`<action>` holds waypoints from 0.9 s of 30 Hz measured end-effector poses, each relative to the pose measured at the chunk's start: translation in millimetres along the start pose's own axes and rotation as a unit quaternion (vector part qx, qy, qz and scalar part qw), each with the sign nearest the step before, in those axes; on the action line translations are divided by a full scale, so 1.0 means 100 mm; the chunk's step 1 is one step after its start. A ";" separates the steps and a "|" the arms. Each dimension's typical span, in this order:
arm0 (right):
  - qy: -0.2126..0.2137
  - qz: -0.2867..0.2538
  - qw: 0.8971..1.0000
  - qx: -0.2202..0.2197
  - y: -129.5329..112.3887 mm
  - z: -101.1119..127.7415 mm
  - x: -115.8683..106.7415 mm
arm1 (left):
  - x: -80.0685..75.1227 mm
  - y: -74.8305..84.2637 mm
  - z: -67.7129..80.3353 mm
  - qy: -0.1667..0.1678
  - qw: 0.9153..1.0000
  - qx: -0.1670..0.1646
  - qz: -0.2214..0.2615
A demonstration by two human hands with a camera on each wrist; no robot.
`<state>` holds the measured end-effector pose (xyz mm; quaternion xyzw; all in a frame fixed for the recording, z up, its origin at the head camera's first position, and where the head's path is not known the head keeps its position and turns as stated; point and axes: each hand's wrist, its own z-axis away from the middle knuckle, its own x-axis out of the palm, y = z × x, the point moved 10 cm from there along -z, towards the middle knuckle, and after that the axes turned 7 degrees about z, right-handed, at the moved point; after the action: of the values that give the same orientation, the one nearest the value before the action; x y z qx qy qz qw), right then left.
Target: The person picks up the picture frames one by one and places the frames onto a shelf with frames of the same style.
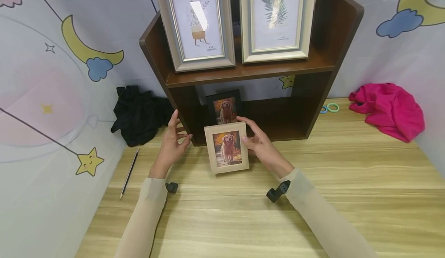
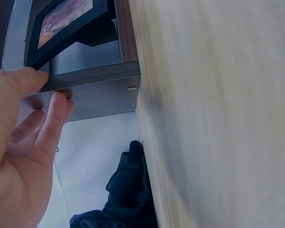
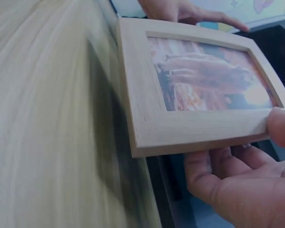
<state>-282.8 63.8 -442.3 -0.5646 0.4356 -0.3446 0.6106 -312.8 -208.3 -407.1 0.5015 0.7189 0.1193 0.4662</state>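
Note:
My right hand (image 1: 262,146) holds a light wooden picture frame (image 1: 210,153) by its right edge, thumb on the front and fingers behind. In the right wrist view the wooden frame (image 3: 147,128) is raised off the tabletop, showing a picture of a golden dog. My left hand (image 1: 172,144) touches the lower left side panel of a dark brown shelf (image 1: 250,72). Its thumb meets the panel's front edge and its fingertips the outer face, as the left wrist view shows. Behind the wooden frame, a black picture frame (image 1: 239,95) with a similar dog picture stands inside the lower compartment.
On the upper shelf stand two larger frames, one with a potted plant picture (image 1: 198,22), one with a leaf picture (image 1: 278,18). Black cloth (image 1: 139,115) and a pencil (image 1: 129,173) lie left; pink cloth (image 1: 387,109) and a green ring (image 1: 332,104) lie right.

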 end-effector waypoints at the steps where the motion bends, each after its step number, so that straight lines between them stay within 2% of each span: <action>1: 0.003 -0.001 1.000 -0.003 -0.01 0.00 -0.02 | 0.00 -0.01 0.00 -0.001 1.000 -0.003 0.002; 27: 0.097 -0.007 0.995 -0.026 -0.11 0.08 -0.73 | 0.02 -0.03 0.00 -0.005 1.000 0.004 -0.001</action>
<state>-302.4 132.2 -420.7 -0.5470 0.4978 -0.3902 0.5483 -314.7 -208.7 -410.3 0.5033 0.7175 0.1139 0.4678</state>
